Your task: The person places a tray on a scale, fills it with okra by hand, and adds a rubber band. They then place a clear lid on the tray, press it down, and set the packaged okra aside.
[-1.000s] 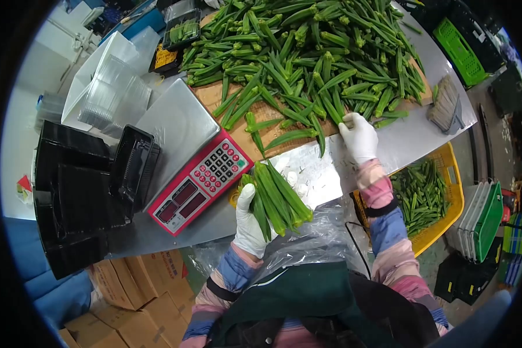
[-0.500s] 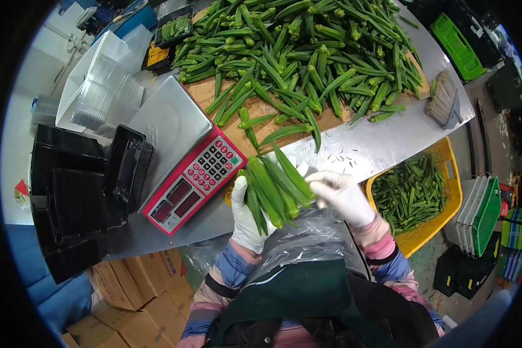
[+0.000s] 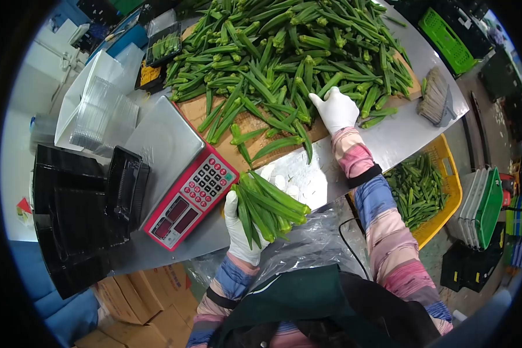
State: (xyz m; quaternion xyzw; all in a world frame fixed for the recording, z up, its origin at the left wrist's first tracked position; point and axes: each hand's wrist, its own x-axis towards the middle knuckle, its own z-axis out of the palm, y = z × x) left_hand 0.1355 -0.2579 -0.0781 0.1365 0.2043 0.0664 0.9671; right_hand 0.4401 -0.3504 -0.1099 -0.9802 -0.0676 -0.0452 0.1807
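Observation:
White-gloved, my left hand (image 3: 243, 232) is wrapped round a bunch of green okra (image 3: 267, 206), just right of the red scale's keypad (image 3: 206, 181). My right hand (image 3: 337, 110), also in a white glove, is at the front edge of a large okra pile (image 3: 272, 52) on brown cardboard (image 3: 233, 152). Its index finger and thumb touch or nearly touch the pods, and whether one is gripped is not clear. A few loose pods lie between the pile and the bunch.
Black trays (image 3: 124, 182) and clear plastic lids (image 3: 101, 116) stand left of the scale. A brush (image 3: 436, 95) lies at the table's right. A yellow crate (image 3: 455, 191) of okra stands below it. Cardboard boxes (image 3: 151, 296) are at the lower left.
My right hand has left the bunch and moved up and forward to the pile. The bunch is still in my left hand, a little lower. The view has shifted slightly.

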